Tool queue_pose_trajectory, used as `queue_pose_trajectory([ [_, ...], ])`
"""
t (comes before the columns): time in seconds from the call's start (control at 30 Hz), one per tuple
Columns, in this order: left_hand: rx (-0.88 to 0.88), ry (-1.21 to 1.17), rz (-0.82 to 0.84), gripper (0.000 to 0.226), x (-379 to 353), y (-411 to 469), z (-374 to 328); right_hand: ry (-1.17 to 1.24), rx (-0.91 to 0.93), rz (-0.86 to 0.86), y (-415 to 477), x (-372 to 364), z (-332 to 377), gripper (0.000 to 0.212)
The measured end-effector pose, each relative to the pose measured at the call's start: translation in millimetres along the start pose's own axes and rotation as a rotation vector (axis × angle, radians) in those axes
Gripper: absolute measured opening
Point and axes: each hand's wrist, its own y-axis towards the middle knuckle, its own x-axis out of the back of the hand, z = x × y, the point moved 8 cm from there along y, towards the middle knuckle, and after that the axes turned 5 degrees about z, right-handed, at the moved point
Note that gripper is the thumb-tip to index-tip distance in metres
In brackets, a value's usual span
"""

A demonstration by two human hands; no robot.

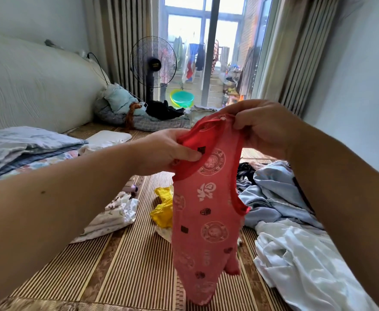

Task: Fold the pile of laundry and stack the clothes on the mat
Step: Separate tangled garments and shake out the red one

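Observation:
A small red garment printed with white round emblems hangs in the air over the striped bamboo mat. My left hand grips its red neck band on the left. My right hand pinches the top edge on the right. The garment's lower end dangles just above the mat. The unfolded pile of pale blue and white clothes lies on the mat to the right. A folded white patterned piece lies to the left, with a yellow garment behind the red one.
Folded bedding and a white pillow lie at the left by the padded headboard. A standing fan, a green basin and a heap of clothes stand at the back before the balcony door.

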Motion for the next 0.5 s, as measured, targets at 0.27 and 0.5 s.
queue_pose_trajectory([
  [0.27,-0.109,-0.048,0.016,0.028,5.8,-5.2,-21.3,-0.096,-0.056,-0.013,-6.4,14.0,5.2,0.033],
  [0.5,-0.171,0.012,0.036,0.007,18.0,0.6,-52.4,-0.073,-0.046,0.028,1.8,16.6,12.7,0.037],
])
